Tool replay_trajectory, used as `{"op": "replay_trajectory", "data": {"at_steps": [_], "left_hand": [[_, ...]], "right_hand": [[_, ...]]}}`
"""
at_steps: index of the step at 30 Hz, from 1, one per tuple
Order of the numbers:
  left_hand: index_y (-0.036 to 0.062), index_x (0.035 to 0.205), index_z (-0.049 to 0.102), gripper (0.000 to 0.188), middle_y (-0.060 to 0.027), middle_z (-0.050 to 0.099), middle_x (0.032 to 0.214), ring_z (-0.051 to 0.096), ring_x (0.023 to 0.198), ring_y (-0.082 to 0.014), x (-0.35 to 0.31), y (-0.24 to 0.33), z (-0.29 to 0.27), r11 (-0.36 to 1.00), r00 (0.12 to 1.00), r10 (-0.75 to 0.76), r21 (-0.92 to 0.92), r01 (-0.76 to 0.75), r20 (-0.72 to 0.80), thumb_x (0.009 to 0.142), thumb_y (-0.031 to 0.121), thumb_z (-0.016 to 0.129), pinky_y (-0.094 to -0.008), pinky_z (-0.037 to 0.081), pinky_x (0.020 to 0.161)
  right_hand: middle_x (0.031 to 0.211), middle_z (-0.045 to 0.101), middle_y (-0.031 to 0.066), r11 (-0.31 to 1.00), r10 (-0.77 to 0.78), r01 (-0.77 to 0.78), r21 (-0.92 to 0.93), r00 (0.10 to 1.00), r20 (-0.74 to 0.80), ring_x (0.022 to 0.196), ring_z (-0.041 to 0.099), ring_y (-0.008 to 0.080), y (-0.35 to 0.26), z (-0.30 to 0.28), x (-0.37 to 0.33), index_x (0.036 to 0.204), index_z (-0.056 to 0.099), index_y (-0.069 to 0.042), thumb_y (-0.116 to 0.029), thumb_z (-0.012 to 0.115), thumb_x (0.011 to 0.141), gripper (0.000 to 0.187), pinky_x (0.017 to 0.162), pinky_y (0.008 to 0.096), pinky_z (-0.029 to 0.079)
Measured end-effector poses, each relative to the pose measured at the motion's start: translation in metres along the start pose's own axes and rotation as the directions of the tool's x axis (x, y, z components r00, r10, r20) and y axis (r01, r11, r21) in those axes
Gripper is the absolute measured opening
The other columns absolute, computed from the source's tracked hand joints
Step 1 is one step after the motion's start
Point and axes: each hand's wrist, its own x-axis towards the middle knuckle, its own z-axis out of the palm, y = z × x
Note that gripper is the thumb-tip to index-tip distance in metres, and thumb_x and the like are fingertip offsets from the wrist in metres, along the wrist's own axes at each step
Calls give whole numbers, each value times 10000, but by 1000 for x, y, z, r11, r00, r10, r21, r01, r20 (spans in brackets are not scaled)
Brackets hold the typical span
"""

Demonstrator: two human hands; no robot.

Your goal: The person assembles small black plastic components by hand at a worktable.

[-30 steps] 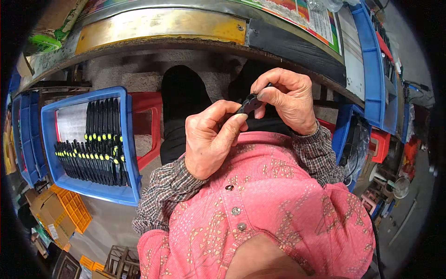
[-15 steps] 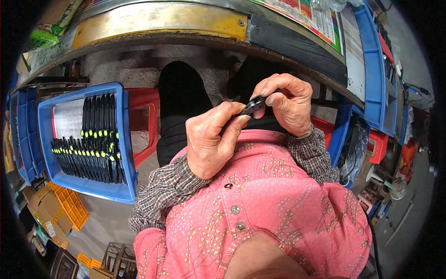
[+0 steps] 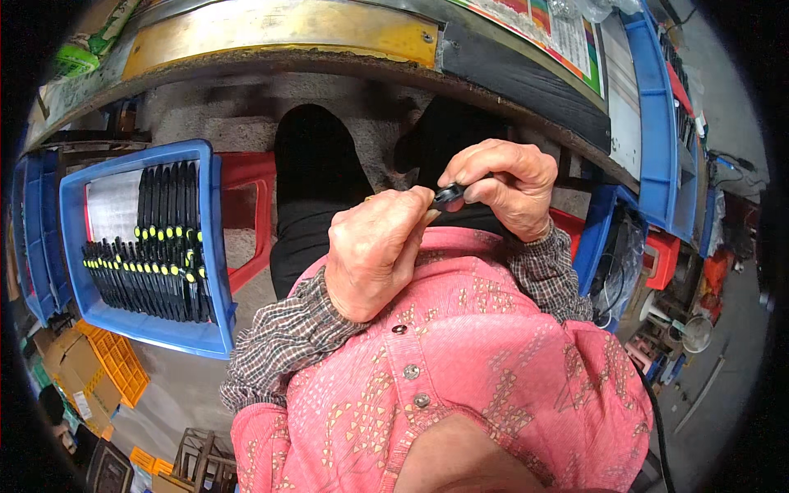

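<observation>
Above my lap, both hands meet on a small black piece with a rounded, shiny end (image 3: pixel 449 195). My left hand (image 3: pixel 374 246) is closed, its thumb and fingertips pinching the left end; most of that end is hidden. From the other side, my right hand (image 3: pixel 505 181) pinches the piece between thumb and fingers. The exact kind of the piece cannot be made out. To the left, a blue plastic bin (image 3: pixel 148 335) holds rows of slim black handle-like pieces (image 3: pixel 168 197) with yellow-green round spots.
A worktable with a metal-faced edge (image 3: pixel 279 41) runs across the far side. Red stools (image 3: pixel 261 214) stand near my legs. More blue bins (image 3: pixel 649 140) are at the right, one holding clear plastic bags. Cardboard boxes (image 3: pixel 70 361) and an orange crate (image 3: pixel 115 361) lie at lower left.
My left hand has turned and moved slightly toward the right hand, covering more of the black piece. My right fingers have shifted slightly down, and the piece's rounded end faces differently.
</observation>
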Motion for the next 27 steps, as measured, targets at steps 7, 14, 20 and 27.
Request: {"op": "replay_trajectory", "data": {"at_steps": [7, 14, 20, 27], "left_hand": [[-5, 909, 614, 98, -106, 642, 745, 603, 563, -157, -3, -4, 1, 992, 992, -112, -43, 115, 62, 812, -6, 622, -251, 447, 509], [-26, 972, 535, 112, -59, 601, 703, 465, 492, -38, -3, -10, 4, 254, 705, -518, -700, 667, 484, 917, 71, 544, -168, 325, 412], [15, 937, 517, 106, -89, 608, 718, 446, 457, -70, -14, -23, 17, 45, 615, -567, -725, 687, 548, 921, 117, 543, -193, 290, 376], [25, 933, 517, 113, -88, 610, 713, 448, 455, -69, -17, -34, 23, -28, 595, -559, -731, 682, 577, 918, 129, 559, -198, 292, 371]], "right_hand": [[805, 635, 81, 993, 114, -113, 28, 991, -73, 665, 634, 113, 3, 9, -3, 882, 634, 39, -63, 672, 823, 124, 620, 211, 533], [677, 566, -6, 906, 423, -411, 98, 886, -191, 494, 442, 22, 3, 18, 2, 884, 624, -1, -127, 644, 870, 128, 428, 170, 332], [654, 570, 5, 853, 522, -496, 163, 817, -244, 444, 422, 19, 20, 24, -6, 849, 614, 1, -151, 632, 881, 157, 389, 167, 307], [661, 586, 18, 825, 559, -497, 269, 785, -266, 436, 422, 19, 32, 24, -13, 863, 609, 6, -147, 629, 881, 155, 376, 158, 317]]}}
